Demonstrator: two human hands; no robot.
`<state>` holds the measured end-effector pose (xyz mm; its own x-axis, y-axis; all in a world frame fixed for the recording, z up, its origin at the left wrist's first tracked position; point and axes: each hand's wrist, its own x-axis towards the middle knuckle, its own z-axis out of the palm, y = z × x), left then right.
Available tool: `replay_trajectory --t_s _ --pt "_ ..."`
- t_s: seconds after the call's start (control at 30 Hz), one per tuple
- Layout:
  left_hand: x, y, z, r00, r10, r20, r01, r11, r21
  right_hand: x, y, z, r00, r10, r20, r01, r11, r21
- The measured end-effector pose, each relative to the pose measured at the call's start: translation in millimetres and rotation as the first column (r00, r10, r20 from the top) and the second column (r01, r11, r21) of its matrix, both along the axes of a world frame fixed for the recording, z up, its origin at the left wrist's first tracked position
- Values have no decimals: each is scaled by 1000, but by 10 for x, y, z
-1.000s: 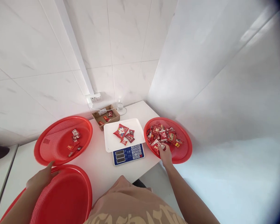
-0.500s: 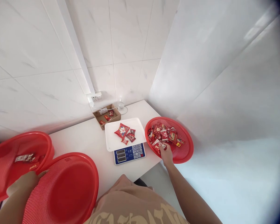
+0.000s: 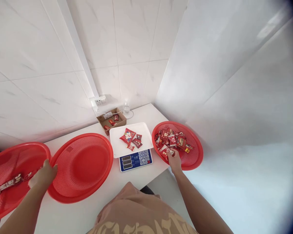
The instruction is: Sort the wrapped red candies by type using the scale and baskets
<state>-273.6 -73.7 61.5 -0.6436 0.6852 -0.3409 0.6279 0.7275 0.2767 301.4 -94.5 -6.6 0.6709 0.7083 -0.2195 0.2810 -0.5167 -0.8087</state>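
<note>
My left hand point(image 3: 43, 175) is closed at the rim where two red mesh baskets meet, gripping the empty middle basket point(image 3: 81, 167). Partly behind that hand, the left basket point(image 3: 39, 148) holds long red-and-white wrapped bars point(image 3: 8, 184). My right hand point(image 3: 174, 161) reaches into the right red basket point(image 3: 196, 156), its fingers pinched on a red-and-white snack packet point(image 3: 164, 151). Many small red snack packets point(image 3: 172, 139) are piled around it. Between the baskets, a digital scale point(image 3: 136, 161) carries a white tray point(image 3: 117, 148) with a larger red packet point(image 3: 128, 136) and several small ones point(image 3: 137, 143).
A cardboard box point(image 3: 109, 122) with a few red packets stands behind the scale, near a clear bottle point(image 3: 126, 109) and a white cable. A socket point(image 3: 99, 101) is on the tiled wall. The white table point(image 3: 74, 214) meets a smooth wall on the right.
The middle basket has moved up and right, away from my body, coming to lie beside the scale. My left hand has risen with it. The left basket has shifted slightly; my right hand stays put.
</note>
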Motion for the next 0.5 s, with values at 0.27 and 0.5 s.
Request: replay_trajectory --t_s 0.27,0.5 --pt "1814 479 -60 730 -683 25 664 717 213 23 14 -80 1000 -9 15 9 1000 -15" --pt "2848 1116 -273 726 -685 62 652 714 254 22 24 -61 1000 -4 26 5 999 -38"
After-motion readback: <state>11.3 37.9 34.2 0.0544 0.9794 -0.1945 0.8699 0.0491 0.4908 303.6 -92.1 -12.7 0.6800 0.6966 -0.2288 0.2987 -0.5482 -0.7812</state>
